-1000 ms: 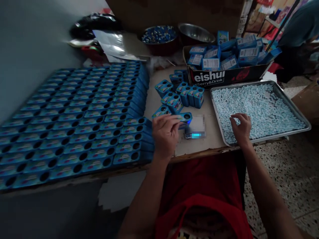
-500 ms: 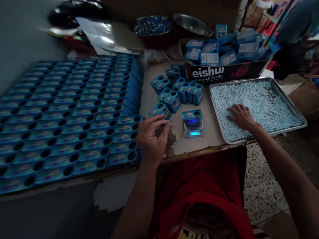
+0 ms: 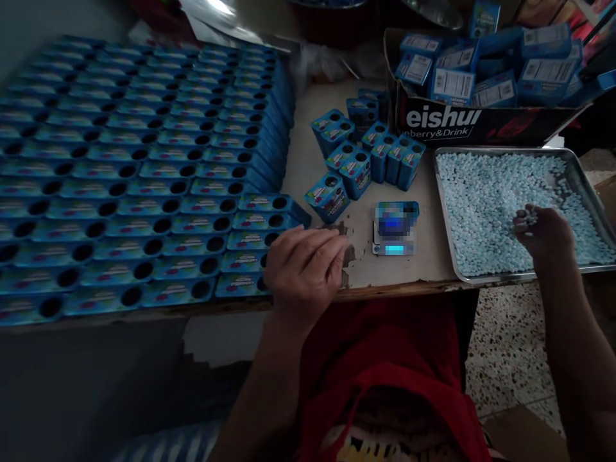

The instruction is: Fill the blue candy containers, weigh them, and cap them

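Observation:
My right hand is curled palm up over the metal tray, holding a small heap of pale blue pellets. A layer of the same pellets covers most of the tray. My left hand hovers by the table's front edge, fingers drawn together against the thumb; what they hold, if anything, is hidden. Just beyond it stands a blue plastic container with a round hole in its top. Between my hands sits a small scale with a lit display, partly blurred, bearing another blue container.
Rows of blue containers fill the table's left side. Several loose ones stand behind the scale. A black carton of blue boxes is behind the tray. The table's worn front edge runs before me.
My right hand has gone from lying spread on the pellets to cupping some, farther right in the tray. My left hand's fingers have closed together. The view has tilted down.

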Demonstrator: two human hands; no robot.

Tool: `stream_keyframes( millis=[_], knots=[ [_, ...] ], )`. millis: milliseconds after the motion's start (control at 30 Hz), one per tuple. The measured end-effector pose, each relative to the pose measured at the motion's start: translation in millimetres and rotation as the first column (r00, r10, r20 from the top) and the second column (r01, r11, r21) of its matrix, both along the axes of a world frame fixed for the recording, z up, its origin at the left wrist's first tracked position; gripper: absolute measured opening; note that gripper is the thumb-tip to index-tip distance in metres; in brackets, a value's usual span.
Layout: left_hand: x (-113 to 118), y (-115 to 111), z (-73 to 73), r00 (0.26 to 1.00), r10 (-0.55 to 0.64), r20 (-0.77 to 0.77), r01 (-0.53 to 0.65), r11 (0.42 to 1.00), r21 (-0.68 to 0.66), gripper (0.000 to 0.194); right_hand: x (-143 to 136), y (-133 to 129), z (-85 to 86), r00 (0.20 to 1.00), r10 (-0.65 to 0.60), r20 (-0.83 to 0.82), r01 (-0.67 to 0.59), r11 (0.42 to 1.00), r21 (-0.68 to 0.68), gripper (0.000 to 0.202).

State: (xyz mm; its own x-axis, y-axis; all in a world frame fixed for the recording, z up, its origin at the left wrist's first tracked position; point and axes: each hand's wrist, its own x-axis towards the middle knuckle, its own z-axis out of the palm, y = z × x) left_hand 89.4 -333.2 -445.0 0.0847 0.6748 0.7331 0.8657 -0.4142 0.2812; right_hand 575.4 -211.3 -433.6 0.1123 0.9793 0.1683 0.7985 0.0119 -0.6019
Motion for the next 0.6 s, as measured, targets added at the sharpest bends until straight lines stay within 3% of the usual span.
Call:
stream_keyframes(
  millis=[100, 167, 233, 333, 467, 600],
  knots=[
    [1, 4, -8.0, 0.999, 0.014, 0.048, -0.010, 0.996, -0.087, 0.011, -10, -4, 8.1, 0.996, -0.055, -0.073, 0.046, 0.991, -0.123, 0.040],
    [3, 6, -10.5, 0.996, 0.041, 0.083, -0.028, 0.988, -0.153, 0.013, -24, -4, 12.8, 0.998, -0.049, 0.040, 0.056, 0.979, -0.196, 0.021],
    [7, 9, -10.4, 0.992, 0.054, 0.113, -0.031, 0.979, -0.203, 0.015, -36, 2, 17.9, 0.979, 0.053, 0.195, 0.003, 0.962, -0.275, 0.008],
    [16, 18, -6.7, 0.986, 0.044, 0.162, -0.007, 0.974, -0.226, 0.022, -46, 18, 24.8, 0.952, 0.202, 0.230, -0.086, 0.899, -0.430, 0.004],
    [27, 30, -4.1, 0.961, 0.029, 0.273, 0.053, 0.956, -0.287, 0.036, -47, 31, 27.8, 0.972, 0.215, -0.097, -0.232, 0.797, -0.558, 0.030],
    [33, 35, -13.9, 0.895, 0.023, 0.446, 0.165, 0.910, -0.380, 0.043, -69, 27, 33.1, 0.875, 0.214, -0.435, -0.437, 0.735, -0.518, 0.046]
  ],
)
